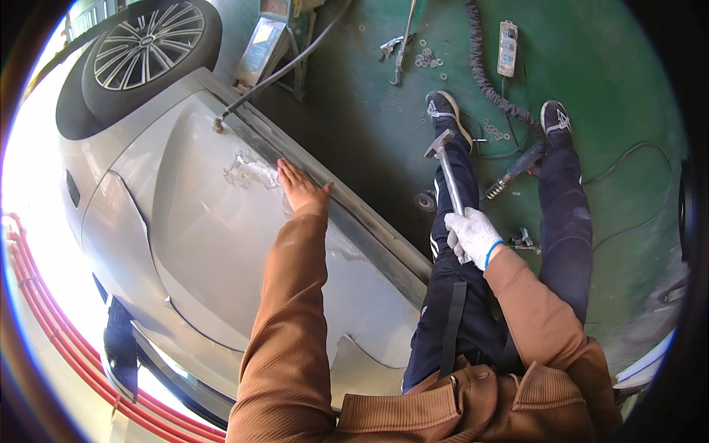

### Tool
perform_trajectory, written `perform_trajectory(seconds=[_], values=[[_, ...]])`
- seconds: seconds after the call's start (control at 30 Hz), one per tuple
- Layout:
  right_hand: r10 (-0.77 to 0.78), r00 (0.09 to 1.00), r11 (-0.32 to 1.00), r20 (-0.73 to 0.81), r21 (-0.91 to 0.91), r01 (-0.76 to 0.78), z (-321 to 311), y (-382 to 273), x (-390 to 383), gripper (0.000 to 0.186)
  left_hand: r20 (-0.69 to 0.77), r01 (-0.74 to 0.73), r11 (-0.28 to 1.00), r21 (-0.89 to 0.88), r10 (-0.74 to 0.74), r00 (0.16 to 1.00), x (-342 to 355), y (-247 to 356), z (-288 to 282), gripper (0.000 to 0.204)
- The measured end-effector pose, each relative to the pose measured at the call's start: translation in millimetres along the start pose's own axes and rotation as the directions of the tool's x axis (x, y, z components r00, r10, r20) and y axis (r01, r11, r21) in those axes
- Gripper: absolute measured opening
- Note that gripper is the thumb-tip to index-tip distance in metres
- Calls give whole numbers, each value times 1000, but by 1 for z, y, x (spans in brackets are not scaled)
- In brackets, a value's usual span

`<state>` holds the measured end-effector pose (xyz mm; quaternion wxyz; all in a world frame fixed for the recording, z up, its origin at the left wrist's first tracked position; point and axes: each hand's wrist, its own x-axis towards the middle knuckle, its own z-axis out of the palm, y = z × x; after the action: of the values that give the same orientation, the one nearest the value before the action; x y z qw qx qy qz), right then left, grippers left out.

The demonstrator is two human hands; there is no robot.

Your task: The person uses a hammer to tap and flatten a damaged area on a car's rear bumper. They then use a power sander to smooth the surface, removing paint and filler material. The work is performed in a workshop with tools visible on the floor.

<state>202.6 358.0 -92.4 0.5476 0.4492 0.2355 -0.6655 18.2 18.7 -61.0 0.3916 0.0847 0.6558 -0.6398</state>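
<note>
My bare left hand (301, 190) lies flat, fingers stretched out, on the lower part of a silver car door (210, 214), close to the sill (369, 235). Just beyond its fingertips is a scraped patch (251, 171) with bare, shiny metal. In a white knit glove with a blue cuff, my right hand (473, 238) grips the handle of a metal hammer (448, 176). The hammer is held over my leg, away from the car, its head pointing up and away from me. A metal fitting (218, 126) at the end of a dark cable touches the door's lower edge.
A wheel (151, 48) is at the far left. On the green floor lie a power strip (507, 48), a ribbed black hose (478, 63), a long metal tool (403, 48), several washers (426, 59) and loose cables. A worn metal box-like unit (264, 48) stands beside the car.
</note>
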Motion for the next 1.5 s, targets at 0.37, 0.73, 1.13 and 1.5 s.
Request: perform_trajectory(seconds=[0.37,0.73,1.13,1.5], values=[[-4,996,997,84,73,-2,7,44,6,30,19,-259,966,-25,260,966,-105,50,18,120],[-175,871,978,459,-21,208,172,40,33,45,-330,-391,915,100,401,854,-115,56,102,84],[-52,887,986,458,-116,118,193,18,47,34,-439,-565,740,-365,399,805,-100,-41,76,91],[58,926,993,374,-113,-16,146,65,39,38,-321,-472,874,-113,417,850,-29,-26,45,106]])
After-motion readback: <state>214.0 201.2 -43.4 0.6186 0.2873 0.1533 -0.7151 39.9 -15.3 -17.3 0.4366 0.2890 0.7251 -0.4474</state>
